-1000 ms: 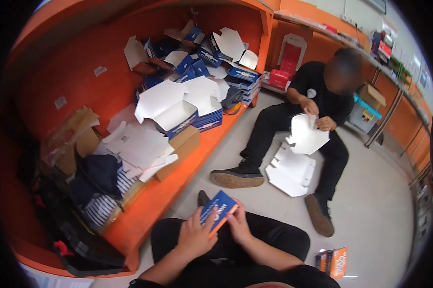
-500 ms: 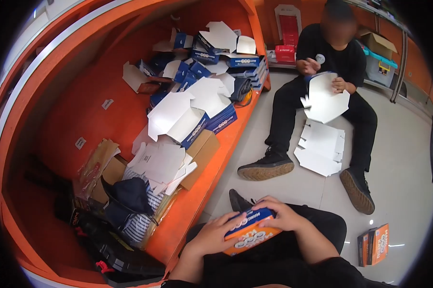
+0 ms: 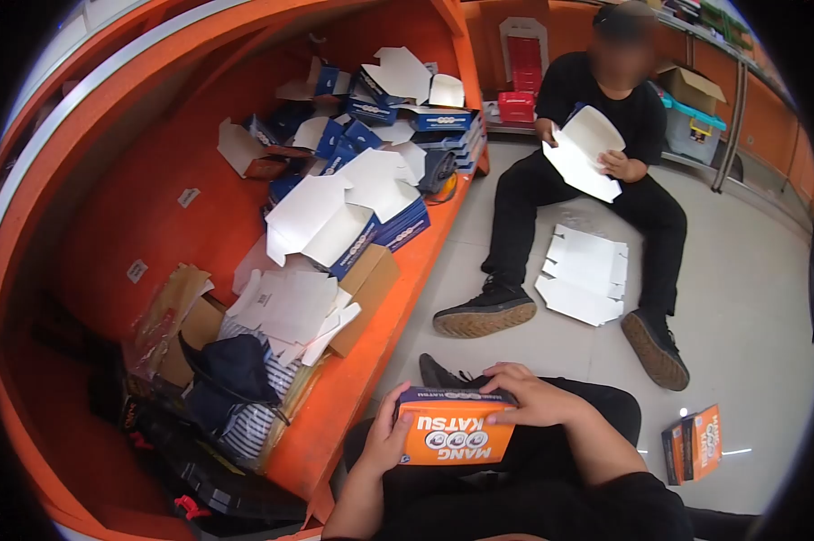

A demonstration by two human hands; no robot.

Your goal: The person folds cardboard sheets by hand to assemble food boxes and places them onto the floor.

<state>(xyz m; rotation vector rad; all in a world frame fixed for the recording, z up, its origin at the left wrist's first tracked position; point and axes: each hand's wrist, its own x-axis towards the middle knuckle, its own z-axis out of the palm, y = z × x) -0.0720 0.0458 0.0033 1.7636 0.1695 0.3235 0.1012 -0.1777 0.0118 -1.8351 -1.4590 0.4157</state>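
An orange and blue box [image 3: 457, 435] is held over my lap, its printed orange face turned up and the lettering upside down. My left hand [image 3: 387, 431] grips its left end, with the thumb on the face. Across the top right edge lies my right hand [image 3: 529, 397], its fingers along the blue side and thumb near the orange face. Both hands are closed on this one box. On the floor to the right stand orange boxes [image 3: 700, 444] with similar print.
An orange shelf [image 3: 384, 338] at the left holds open blue-and-white boxes [image 3: 326, 225], white cardboard pieces [image 3: 290, 307] and a black case [image 3: 209, 478]. A co-worker [image 3: 605, 117] sits opposite, holding a white sheet [image 3: 587, 153]. Flat white cardboard [image 3: 585, 275] lies between their legs.
The box has been turned so its orange face shows, and my hands now hold its ends. The co-worker's white sheet has been raised and tilted. The view has shifted.
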